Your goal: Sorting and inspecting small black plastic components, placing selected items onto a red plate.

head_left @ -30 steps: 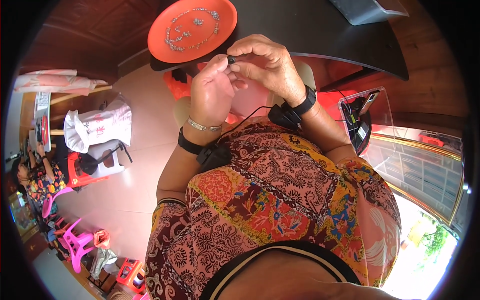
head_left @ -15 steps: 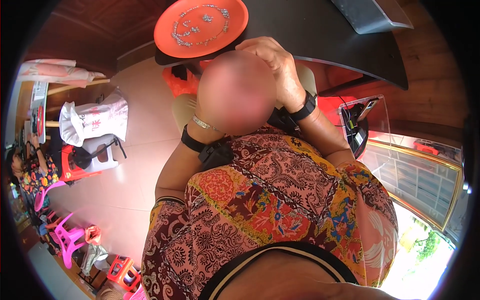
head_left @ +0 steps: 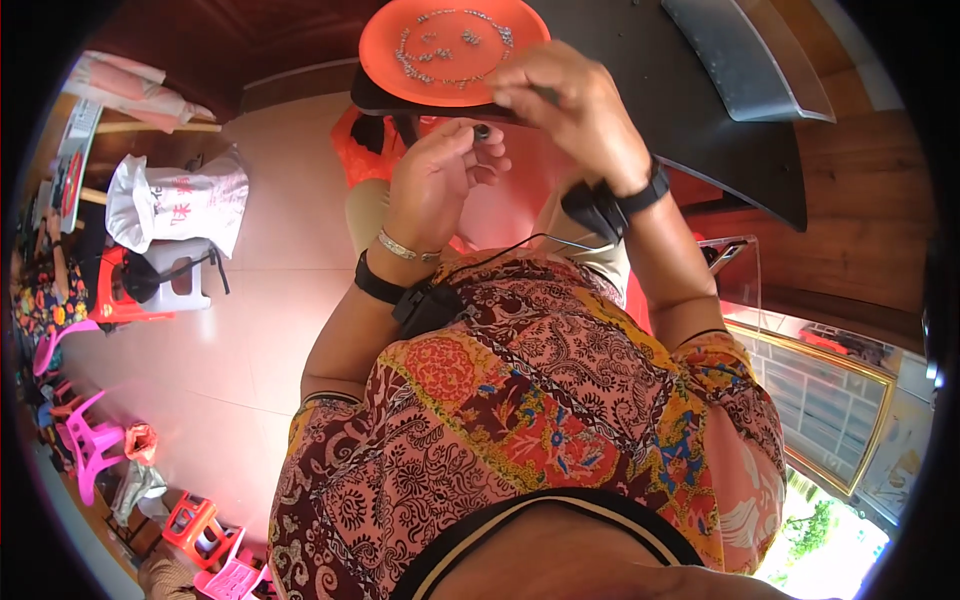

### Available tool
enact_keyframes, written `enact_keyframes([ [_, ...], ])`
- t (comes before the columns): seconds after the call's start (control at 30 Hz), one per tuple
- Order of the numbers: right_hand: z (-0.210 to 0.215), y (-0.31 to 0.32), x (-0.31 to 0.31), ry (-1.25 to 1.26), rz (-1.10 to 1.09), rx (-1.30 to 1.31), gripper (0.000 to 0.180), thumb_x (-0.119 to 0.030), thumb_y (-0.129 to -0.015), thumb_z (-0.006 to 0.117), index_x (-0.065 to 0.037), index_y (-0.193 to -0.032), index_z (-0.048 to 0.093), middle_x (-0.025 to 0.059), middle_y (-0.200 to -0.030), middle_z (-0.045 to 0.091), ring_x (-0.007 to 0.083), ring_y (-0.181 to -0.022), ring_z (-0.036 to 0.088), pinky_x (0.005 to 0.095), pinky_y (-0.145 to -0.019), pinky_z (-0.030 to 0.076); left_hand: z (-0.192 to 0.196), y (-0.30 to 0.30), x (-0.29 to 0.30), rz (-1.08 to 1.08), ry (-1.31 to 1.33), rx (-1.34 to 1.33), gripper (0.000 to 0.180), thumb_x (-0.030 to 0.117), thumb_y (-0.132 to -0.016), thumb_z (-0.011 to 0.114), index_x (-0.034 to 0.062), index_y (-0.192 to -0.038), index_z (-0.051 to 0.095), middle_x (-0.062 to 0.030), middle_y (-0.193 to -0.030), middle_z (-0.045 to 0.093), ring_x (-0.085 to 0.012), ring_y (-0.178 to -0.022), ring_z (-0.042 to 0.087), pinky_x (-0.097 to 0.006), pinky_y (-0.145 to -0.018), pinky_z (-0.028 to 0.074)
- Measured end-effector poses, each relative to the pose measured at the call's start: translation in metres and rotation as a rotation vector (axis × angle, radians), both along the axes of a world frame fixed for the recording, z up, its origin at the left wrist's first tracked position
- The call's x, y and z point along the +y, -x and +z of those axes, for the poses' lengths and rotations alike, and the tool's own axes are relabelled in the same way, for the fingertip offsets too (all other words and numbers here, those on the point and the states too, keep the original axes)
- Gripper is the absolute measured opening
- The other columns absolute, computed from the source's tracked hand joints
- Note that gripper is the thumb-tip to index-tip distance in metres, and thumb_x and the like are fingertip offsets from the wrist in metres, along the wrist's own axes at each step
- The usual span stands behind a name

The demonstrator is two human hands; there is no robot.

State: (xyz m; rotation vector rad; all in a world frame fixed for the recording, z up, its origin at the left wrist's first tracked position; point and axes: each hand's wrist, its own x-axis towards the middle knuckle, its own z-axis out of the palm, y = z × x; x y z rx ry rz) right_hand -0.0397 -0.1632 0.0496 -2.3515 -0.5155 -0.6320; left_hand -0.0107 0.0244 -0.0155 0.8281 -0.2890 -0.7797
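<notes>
Orange plate (head_left: 385, 45) w/ beads sat at table's near edge; left hand (head_left: 437, 175) pinched a dark bead (head_left: 482, 131), right hand (head_left: 575, 110) just above, fingers closed.

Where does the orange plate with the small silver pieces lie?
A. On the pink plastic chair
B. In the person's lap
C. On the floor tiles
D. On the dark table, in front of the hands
D: the orange plate rests on the dark table, just beyond the left hand and the right hand.
</notes>
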Motion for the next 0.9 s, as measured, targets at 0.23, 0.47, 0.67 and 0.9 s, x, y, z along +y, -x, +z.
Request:
enact_keyframes([
  [0.23,-0.013,-0.064,-0.012,0.424,-0.061,0.065,0.017,-0.017,-0.078,0.064,-0.007,-0.092,0.067,0.0111,-0.083,0.063,0.0314,-0.079,0.061,0.0399,-0.072,0.048,-0.007,-0.007,0.006,-0.004,0.072,0.179,0.028,0.024,-0.094,0.047,-0.0007,-0.101,0.06,-0.0104,-0.096,0.062,-0.0233,-0.087,0.06,-0.034,-0.077,0.046],
  [0.47,-0.019,-0.072,-0.012,0.445,-0.056,0.121,0.015,-0.012,-0.076,0.058,-0.006,-0.086,0.067,0.0139,-0.081,0.066,0.0315,-0.077,0.064,0.0417,-0.069,0.05,-0.004,-0.009,0.007,0.025,0.04,0.199,0.028,0.024,-0.094,0.047,-0.0002,-0.101,0.06,-0.0103,-0.096,0.063,-0.0231,-0.087,0.06,-0.034,-0.078,0.046],
  [0.67,-0.004,-0.059,-0.008,0.139,-0.059,0.285,0.012,-0.009,-0.081,0.062,-0.001,-0.089,0.064,0.0112,-0.084,0.066,0.0235,-0.075,0.065,0.0322,-0.069,0.05,-0.004,-0.009,0.002,0.009,0.035,0.19,0.027,0.024,-0.094,0.047,0.0005,-0.101,0.059,-0.0099,-0.095,0.063,-0.023,-0.087,0.06,-0.034,-0.078,0.046],
  [0.9,-0.006,-0.005,0.011,-0.48,0.203,0.438,0.006,-0.003,-0.088,0.061,-0.001,-0.093,0.064,0.0011,-0.088,0.065,0.0074,-0.078,0.06,0.0233,-0.071,0.05,0.003,-0.006,-0.009,0.012,0.077,0.186,0.027,0.024,-0.094,0.046,0.0015,-0.105,0.057,-0.0088,-0.096,0.063,-0.0216,-0.087,0.06,-0.033,-0.078,0.046],
])
